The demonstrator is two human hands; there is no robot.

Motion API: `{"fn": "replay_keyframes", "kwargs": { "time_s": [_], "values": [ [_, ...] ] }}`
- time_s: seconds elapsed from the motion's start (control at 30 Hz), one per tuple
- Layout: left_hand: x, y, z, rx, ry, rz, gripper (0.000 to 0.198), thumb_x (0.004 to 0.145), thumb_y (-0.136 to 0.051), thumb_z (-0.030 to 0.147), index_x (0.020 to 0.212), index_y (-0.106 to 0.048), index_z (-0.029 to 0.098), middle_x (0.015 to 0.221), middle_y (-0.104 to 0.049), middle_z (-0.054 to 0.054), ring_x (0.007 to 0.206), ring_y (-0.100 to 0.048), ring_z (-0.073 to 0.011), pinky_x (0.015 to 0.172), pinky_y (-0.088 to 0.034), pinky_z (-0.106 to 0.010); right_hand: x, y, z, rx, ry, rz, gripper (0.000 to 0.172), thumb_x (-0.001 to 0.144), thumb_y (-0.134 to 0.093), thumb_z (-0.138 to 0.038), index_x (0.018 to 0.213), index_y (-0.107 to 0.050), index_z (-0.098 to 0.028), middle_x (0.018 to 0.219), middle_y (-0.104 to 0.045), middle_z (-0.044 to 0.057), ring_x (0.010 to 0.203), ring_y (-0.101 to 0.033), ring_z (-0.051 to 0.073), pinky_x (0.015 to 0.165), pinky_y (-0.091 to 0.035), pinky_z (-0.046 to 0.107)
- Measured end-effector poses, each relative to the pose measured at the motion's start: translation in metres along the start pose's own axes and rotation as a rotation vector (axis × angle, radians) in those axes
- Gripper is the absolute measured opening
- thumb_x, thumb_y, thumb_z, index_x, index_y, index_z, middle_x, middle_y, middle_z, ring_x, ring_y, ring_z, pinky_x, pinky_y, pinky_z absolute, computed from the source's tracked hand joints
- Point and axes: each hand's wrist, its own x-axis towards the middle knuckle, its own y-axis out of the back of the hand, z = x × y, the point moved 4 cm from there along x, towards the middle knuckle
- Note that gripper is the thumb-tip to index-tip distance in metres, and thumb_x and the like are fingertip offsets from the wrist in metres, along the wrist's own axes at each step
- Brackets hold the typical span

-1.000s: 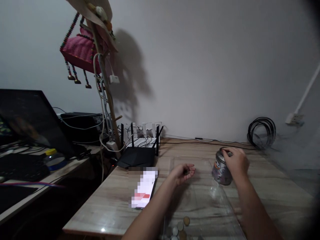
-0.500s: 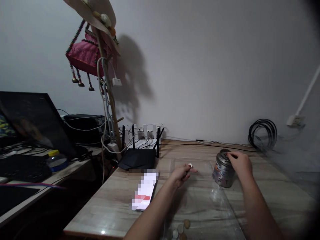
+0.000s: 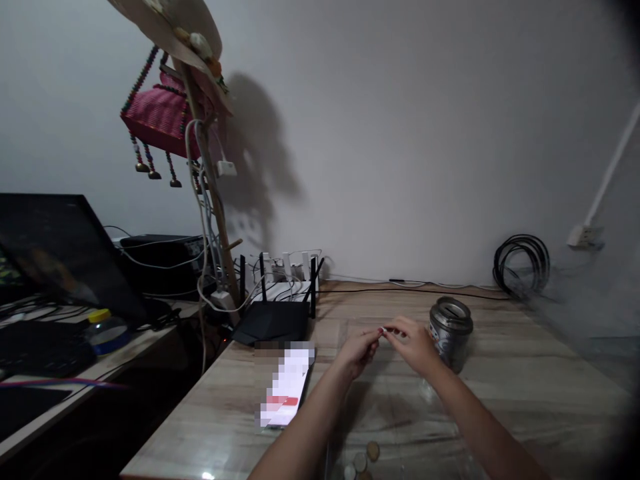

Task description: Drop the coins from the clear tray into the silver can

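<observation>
My left hand (image 3: 361, 352) is closed in a pinch over the middle of the table, with a small pale coin (image 3: 383, 331) at its fingertips. My right hand (image 3: 411, 343) meets it there, thumb and fingers pinched on the same coin. Just behind and to the right of my right hand stands a round metal coin bank (image 3: 451, 328), upright, with a slot in its lid; my wrist and hand cover part of its printed side. Several loose coins (image 3: 373, 451) lie near the front edge, some cut off by the frame.
A lit phone (image 3: 287, 390) lies left of my left forearm. Behind it is a black router (image 3: 273, 321) with raised antennas. A clear sheet (image 3: 400, 413) covers part of the table (image 3: 200, 407). A coiled black cable (image 3: 521, 263) leans at the back right.
My right hand has left the coin bank's lid and moved left to the coin in my left hand. The lid slot is now uncovered. The view has shifted slightly.
</observation>
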Motion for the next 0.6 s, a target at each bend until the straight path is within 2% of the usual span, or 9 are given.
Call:
{"fn": "replay_keyframes", "kwargs": {
  "time_s": [0.1,0.17,0.27,0.37,0.5,0.6],
  "values": [
    [0.0,-0.002,-0.004,-0.028,0.09,-0.034,0.032,0.063,-0.066,0.043,0.07,-0.052,0.015,0.047,-0.035,0.01,0.037,-0.019,-0.0011,0.041,-0.004,-0.02,-0.002,-0.009,0.0,0.032,-0.003,-0.052,0.017,0.079,-0.05,-0.03,0.083,-0.066,-0.026,0.076,-0.063,0.003,0.068,-0.058,0.017,0.059,-0.046,0.029],
    [-0.001,-0.003,-0.007,-0.07,0.164,-0.066,0.031,0.067,-0.063,0.042,0.079,-0.056,0.015,0.049,-0.037,0.009,0.037,-0.017,-0.0008,0.041,-0.003,-0.019,-0.001,-0.001,0.004,-0.004,-0.012,-0.002,0.016,0.079,-0.05,-0.028,0.08,-0.066,-0.025,0.073,-0.063,0.003,0.067,-0.058,0.018,0.06,-0.045,0.03],
    [-0.002,-0.005,-0.007,-0.121,0.226,-0.117,0.031,0.076,-0.053,0.039,0.092,-0.06,0.013,0.056,-0.044,0.006,0.036,-0.014,-0.0005,0.039,-0.002,-0.019,0.001,0.026,0.012,-0.14,-0.012,0.203,0.016,0.079,-0.05,-0.027,0.079,-0.065,-0.022,0.075,-0.064,0.004,0.072,-0.058,0.018,0.066,-0.045,0.032],
    [-0.001,-0.004,-0.005,-0.165,0.232,-0.078,0.026,0.077,-0.047,0.026,0.095,-0.06,0.011,0.061,-0.047,0.003,0.036,-0.017,-0.0005,0.036,-0.004,-0.018,0.001,0.058,0.023,-0.275,-0.033,0.393,0.017,0.079,-0.049,-0.027,0.078,-0.064,-0.02,0.076,-0.064,0.004,0.075,-0.057,0.018,0.07,-0.043,0.031],
    [0.001,0.0,-0.007,-0.236,0.266,0.019,0.029,0.068,-0.044,0.01,0.094,-0.056,0.008,0.068,-0.053,-0.002,0.039,-0.03,-0.0012,0.035,-0.011,-0.015,-0.003,0.091,0.044,-0.434,-0.114,0.504,0.019,0.078,-0.048,-0.029,0.08,-0.065,-0.019,0.081,-0.066,0.005,0.082,-0.054,0.019,0.075,-0.04,0.032],
    [0.002,0.002,-0.008,-0.227,0.256,0.037,0.032,0.066,-0.043,0.006,0.096,-0.053,0.007,0.076,-0.059,-0.007,0.043,-0.037,-0.002,0.036,-0.014,-0.014,-0.009,0.108,0.07,-0.519,-0.255,0.54,0.02,0.074,-0.05,-0.03,0.078,-0.067,-0.02,0.08,-0.066,0.006,0.083,-0.053,0.022,0.075,-0.039,0.034]
  ]
}}
